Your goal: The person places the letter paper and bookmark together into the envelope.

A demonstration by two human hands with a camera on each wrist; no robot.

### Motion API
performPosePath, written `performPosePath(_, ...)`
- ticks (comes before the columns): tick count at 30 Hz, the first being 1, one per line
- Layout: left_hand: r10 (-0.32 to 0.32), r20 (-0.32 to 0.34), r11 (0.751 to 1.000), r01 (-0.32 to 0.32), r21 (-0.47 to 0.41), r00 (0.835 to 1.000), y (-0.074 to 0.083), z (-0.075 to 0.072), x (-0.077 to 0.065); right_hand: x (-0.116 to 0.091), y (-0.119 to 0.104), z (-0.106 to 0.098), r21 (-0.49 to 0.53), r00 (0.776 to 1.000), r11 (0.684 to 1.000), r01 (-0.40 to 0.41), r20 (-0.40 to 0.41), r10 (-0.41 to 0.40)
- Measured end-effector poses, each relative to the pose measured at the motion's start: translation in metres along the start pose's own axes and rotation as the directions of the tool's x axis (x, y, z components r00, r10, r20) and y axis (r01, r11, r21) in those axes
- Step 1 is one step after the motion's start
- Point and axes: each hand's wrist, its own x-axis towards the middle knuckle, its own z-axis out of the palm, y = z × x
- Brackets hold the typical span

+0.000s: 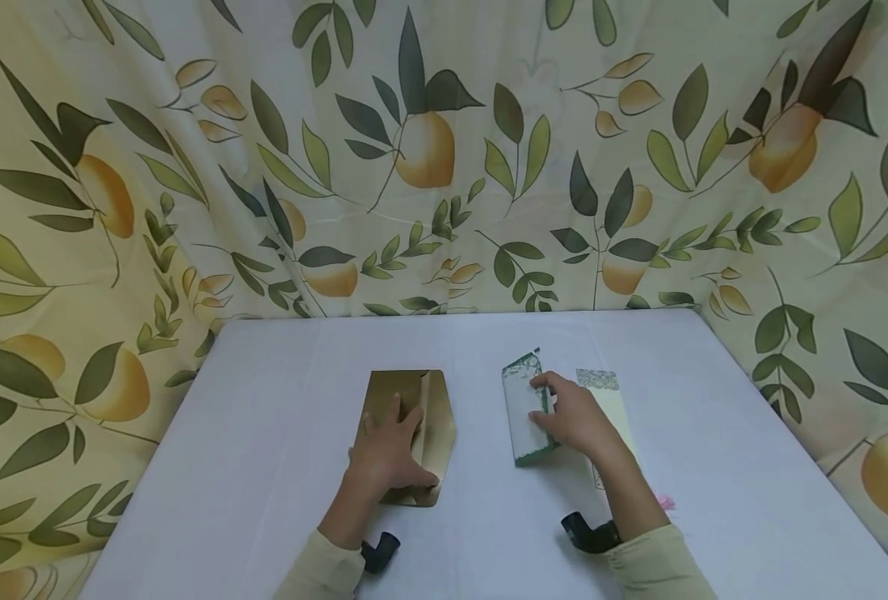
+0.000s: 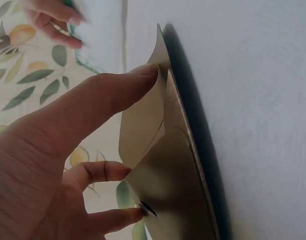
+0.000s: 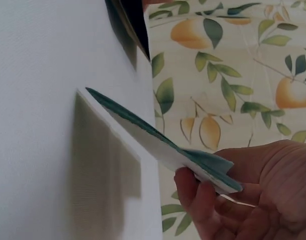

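A curtain (image 1: 444, 212) printed with fruit and leaves hangs behind and on both sides of a white worktop (image 1: 218, 467). A gold envelope (image 1: 438, 433) lies on the worktop and serves as the landmark here. The left hand (image 1: 386, 454) is over the envelope, its fingers spread and touching the paper rather than clenched. In the left wrist view the thumb tip rests beside the envelope's flap, two fingertips meet another edge of the envelope, and the flap stands at an angle to the body.

To the right of the envelope, well apart from it, the right hand (image 1: 579, 415) pinches a folded green and white sheet (image 1: 524, 417) along its right edge. The sheet is between those fingers and the envelope, tilted, with the pinched edge raised off the worktop; whether its opposite edge touches the worktop is hard to tell.

Farther right of the envelope, partly behind the right hand, lies a pale strip (image 1: 601, 381) with a patterned end. A small pink item (image 1: 666, 502), also right of the envelope, shows beside the right forearm. Black devices sit at both wrists, below pale sleeves.
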Motion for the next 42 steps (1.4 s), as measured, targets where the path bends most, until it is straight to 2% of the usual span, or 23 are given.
performPosePath(15,0.024,0.026,0.998,-0.023,-0.065,0.999,-0.003,-0.004,-0.001,-0.002,-0.003,-0.008,0.128,0.996,0.99,-0.052,-0.063,0.061)
performPosePath(21,0.027,0.03,0.997,-0.025,-0.067,0.999,-0.004,-0.004,-0.001,-0.002,-0.008,-0.005,0.189,0.997,0.981,-0.033,-0.057,0.044)
performPosePath(29,0.043,0.02,0.998,-0.042,-0.045,0.999,-0.008,-0.001,0.001,-0.002,-0.012,0.007,0.328,1.0,0.944,0.026,0.006,-0.03)
performPosePath(42,0.043,-0.002,0.999,-0.043,-0.012,0.999,-0.007,-0.002,0.001,0.001,-0.022,0.026,0.407,0.998,0.913,0.037,0.028,-0.053)
